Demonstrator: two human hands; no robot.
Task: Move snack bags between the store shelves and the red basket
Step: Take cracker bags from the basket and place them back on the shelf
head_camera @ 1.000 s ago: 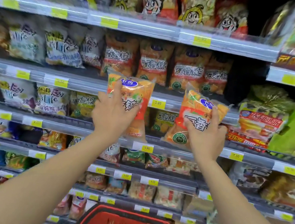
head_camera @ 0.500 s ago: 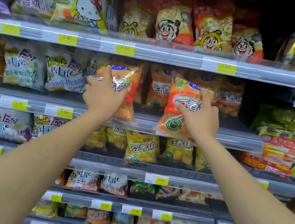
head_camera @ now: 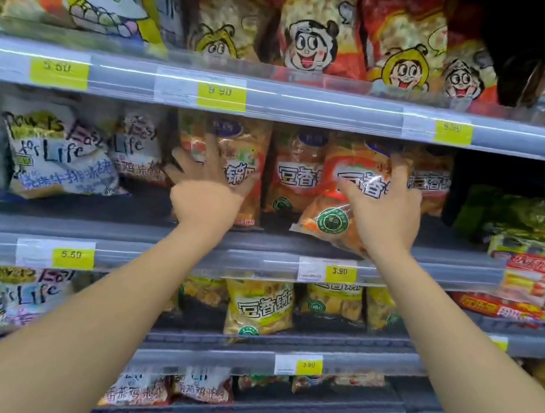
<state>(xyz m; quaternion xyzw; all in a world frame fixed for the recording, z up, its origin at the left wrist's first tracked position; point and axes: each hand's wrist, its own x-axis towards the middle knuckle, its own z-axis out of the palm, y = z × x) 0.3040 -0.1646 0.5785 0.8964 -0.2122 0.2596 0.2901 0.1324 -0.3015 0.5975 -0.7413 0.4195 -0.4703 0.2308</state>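
Two orange snack bags are at the second shelf [head_camera: 260, 239] from the top. The left orange bag [head_camera: 251, 155] stands upright on the shelf in the row of matching bags. My left hand [head_camera: 207, 191] lies on its front with fingers spread and straight. The right orange bag [head_camera: 336, 207] is tilted, and its bottom corner hangs over the shelf's front edge. My right hand [head_camera: 383, 213] grips it from the right side, thumb across its front. The red basket is out of view.
White-and-yellow snack bags [head_camera: 58, 152] stand left of the orange row. Red cartoon bags [head_camera: 320, 30] fill the shelf above. Yellow bags [head_camera: 258, 307] sit on the shelf below. Green and red packs [head_camera: 532, 259] lie at the right. Price rails edge each shelf.
Both hands have carried the orange bags up and forward onto the second shelf. The left bag now stands in the row. The basket has dropped out of view.
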